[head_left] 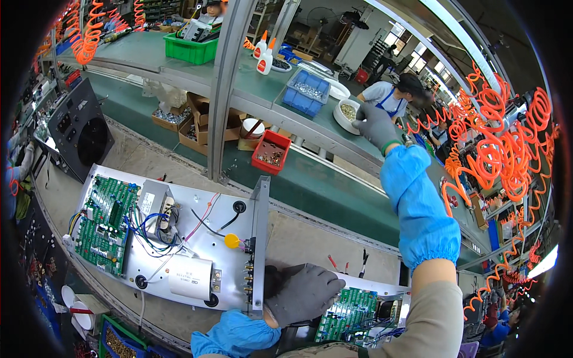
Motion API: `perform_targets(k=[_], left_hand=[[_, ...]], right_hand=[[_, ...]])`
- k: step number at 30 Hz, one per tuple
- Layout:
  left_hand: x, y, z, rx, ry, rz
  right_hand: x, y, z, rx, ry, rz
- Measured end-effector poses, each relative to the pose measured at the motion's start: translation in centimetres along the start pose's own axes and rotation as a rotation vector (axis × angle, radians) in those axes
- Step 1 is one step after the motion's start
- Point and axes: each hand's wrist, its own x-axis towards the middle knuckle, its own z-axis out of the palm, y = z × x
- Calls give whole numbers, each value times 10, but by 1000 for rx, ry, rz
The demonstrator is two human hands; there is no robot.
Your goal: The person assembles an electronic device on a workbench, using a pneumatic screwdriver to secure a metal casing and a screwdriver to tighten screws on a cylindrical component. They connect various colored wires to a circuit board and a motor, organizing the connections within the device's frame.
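Observation:
My right hand (pixel 378 126), in a grey glove with a blue sleeve cover, is stretched out to the shelf. Its bent fingers are at the rim of a round white bowl (pixel 345 114) of small metal parts; whether they pinch one is hidden. Low in the middle, my grey-gloved left hand (pixel 305 293) is curled palm down beside the end plate of a metal chassis (pixel 161 238). What lies under its fingers cannot be made out. The chassis carries a green circuit board (pixel 107 224), a transformer (pixel 156 210) and wires. Another circuit board (pixel 347 313) lies right of my left hand.
On the shelf stand a blue bin (pixel 307 92) of screws, white glue bottles (pixel 265 59) and a green crate (pixel 190 49). Below are a red bin (pixel 271 153) and cardboard boxes (pixel 203 122). A metal post (pixel 225 89) rises ahead. Orange coiled hoses (pixel 501 149) hang right. A co-worker (pixel 394 95) is beyond.

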Motion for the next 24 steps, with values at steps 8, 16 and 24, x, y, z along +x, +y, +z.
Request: perform_targets(k=[8,16,24], left_hand=[[1,-2,1,4,12,-6],[0,-2,1,4,-22,-35],[0,-3,6,30,-35,-35]], right_hand=[[-19,4,27,-79,58,49],[-14,-7,10,-105,3,48],[20,-36,-24,-53,191,-177]])
